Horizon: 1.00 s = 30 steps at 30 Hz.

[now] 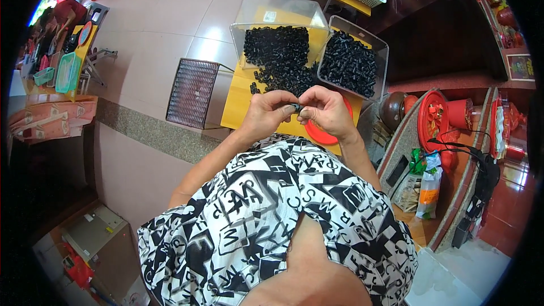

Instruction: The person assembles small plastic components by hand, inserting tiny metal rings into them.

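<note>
Nearest, a red plate point(318, 135) lies on the yellow table point(233, 106), partly hidden below the right hand point(333, 114). Above the table's near part, the left hand point(262, 117) and the right one meet, thumbs and fingertips of both pinching a small dark piece point(296, 108) between them. Beyond, loose black pieces point(286, 78) spill from a clear bin point(277, 17); to its right stands another bin point(356, 27), filled with similar pieces.
</note>
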Each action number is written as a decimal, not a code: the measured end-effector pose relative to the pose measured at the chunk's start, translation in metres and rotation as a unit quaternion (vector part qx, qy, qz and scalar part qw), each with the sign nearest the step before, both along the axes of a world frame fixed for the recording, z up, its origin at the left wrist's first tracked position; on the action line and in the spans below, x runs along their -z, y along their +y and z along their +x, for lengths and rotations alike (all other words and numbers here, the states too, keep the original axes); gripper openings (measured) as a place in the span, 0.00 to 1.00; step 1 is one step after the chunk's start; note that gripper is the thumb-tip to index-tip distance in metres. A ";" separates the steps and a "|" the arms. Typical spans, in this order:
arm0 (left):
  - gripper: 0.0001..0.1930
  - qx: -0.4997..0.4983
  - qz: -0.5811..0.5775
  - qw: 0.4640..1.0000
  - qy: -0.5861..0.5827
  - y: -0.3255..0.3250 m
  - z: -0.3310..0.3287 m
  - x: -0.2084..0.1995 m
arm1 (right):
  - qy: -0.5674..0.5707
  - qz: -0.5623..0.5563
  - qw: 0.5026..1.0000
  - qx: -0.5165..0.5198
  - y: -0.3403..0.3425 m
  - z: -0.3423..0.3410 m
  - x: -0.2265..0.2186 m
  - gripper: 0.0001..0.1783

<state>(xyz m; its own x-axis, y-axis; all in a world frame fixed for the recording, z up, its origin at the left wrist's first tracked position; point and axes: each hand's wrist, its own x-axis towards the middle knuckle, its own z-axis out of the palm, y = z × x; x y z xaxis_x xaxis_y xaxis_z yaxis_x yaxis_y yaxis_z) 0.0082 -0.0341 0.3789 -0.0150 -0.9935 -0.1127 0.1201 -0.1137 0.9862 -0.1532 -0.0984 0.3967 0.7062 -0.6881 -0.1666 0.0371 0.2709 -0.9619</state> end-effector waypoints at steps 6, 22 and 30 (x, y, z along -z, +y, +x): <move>0.07 0.009 0.027 1.000 0.001 -0.004 -0.007 0.005 | 0.010 -0.026 1.000 -0.011 -0.003 -0.005 0.015 0.07; 0.10 -0.117 0.277 0.941 0.153 -0.009 0.030 0.105 | 0.177 -0.003 0.921 0.348 -0.088 -0.097 0.088 0.16; 0.05 -0.120 0.374 0.920 -0.004 -0.004 0.040 0.162 | 0.522 -0.046 0.837 0.160 0.001 -0.129 0.277 0.17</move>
